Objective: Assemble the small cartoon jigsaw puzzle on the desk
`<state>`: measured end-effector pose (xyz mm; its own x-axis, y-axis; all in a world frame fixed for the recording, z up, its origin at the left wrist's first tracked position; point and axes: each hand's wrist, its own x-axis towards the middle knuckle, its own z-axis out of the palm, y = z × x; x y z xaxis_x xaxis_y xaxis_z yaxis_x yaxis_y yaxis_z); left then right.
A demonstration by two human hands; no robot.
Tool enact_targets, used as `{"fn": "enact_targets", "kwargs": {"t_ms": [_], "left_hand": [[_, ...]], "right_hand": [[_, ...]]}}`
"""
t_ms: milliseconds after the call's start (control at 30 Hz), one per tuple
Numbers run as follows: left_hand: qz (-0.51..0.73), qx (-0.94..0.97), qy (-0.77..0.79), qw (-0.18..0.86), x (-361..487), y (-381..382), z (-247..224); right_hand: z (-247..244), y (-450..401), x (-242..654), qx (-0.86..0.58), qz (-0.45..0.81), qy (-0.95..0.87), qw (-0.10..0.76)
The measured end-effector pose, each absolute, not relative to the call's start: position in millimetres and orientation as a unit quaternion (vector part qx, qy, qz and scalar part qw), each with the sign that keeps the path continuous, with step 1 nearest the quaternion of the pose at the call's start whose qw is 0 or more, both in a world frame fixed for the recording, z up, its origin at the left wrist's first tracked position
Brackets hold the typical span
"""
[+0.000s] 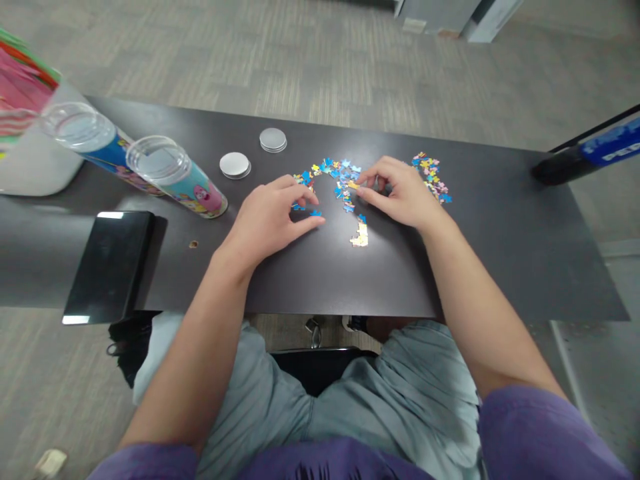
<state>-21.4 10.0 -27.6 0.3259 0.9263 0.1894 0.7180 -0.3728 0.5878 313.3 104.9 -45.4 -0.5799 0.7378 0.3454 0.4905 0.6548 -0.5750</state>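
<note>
Between thumb and fingertips, my right hand pinches a yellow jigsaw puzzle piece at the edge of a loose, mostly blue pile of puzzle pieces. My left hand rests on the table with thumb and fingers apart. A blue piece lies close to its thumb, and more pieces are partly hidden behind its fingers. Nearer to me, a small joined section of yellow pieces with a blue one on top forms a corner shape. Beyond my right wrist is another pile of mixed pieces.
Two clear-topped printed tubes stand at the left, beside a white container and a black flat case. Round white lids lie near the far side. A dark bottle with a blue label is at the right end.
</note>
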Motion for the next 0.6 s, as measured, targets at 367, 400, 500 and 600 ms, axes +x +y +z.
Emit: {"fn": "enact_targets", "kwargs": {"t_ms": [367, 400, 500, 600], "left_hand": [[0.186, 0.794, 0.563, 0.136, -20.4, 13.9, -28.9], [0.196, 0.791, 0.564, 0.131, -21.8, 14.4, -30.0], [0.23, 0.784, 0.563, 0.124, -25.9, 15.9, -34.1], [0.258, 0.776, 0.56, 0.134, -27.9, 16.9, -37.2]], "right_hand": [[-42.4, 143.2, 229.6, -0.407, 0.133, -0.89, 0.157], [-41.3, 144.6, 228.8, -0.406, 0.137, -0.89, 0.157], [-36.9, 139.1, 232.5, -0.404, 0.157, -0.888, 0.156], [-30.1, 122.0, 242.0, -0.384, 0.197, -0.891, 0.139]]}}
